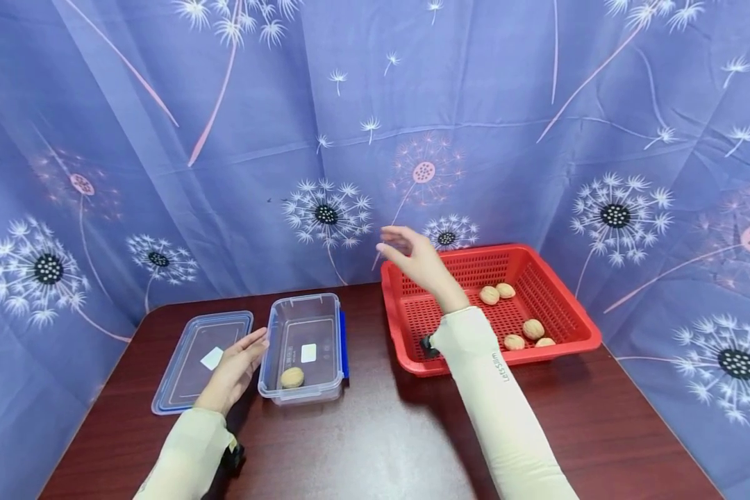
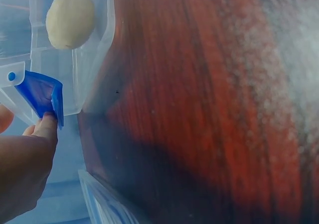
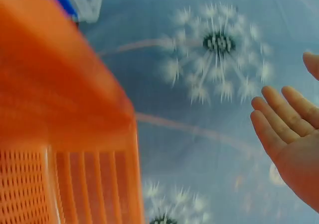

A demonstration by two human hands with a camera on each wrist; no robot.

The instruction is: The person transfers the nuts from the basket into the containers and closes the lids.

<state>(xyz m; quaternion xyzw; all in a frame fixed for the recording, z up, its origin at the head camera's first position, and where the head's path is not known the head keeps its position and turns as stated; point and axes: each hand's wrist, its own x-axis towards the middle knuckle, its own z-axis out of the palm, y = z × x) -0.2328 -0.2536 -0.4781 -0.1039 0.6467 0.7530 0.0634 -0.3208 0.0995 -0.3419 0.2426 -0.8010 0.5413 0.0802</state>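
My left hand [image 1: 236, 364] is at the left side of a clear plastic container [image 1: 315, 394], fingers extended. In the left wrist view its fingertips touch the container's blue latch [image 2: 42, 92]. One walnut [image 1: 292, 378] lies in the container, near its front wall. My right hand [image 1: 417, 260] is raised above the back left rim of a red basket [image 1: 406, 354]. Its fingers are extended and its palm [image 3: 304, 159] holds nothing in the right wrist view. Several walnuts [image 1: 533, 329] lie in the basket's right half.
A clear lid [image 1: 187, 378] with a blue seal lies on the table [image 1: 375, 444] left of the container. A second blue latch [image 1: 344, 345] hangs on the container's right side. A blue dandelion-print curtain [image 1: 375, 90] hangs close behind the table.
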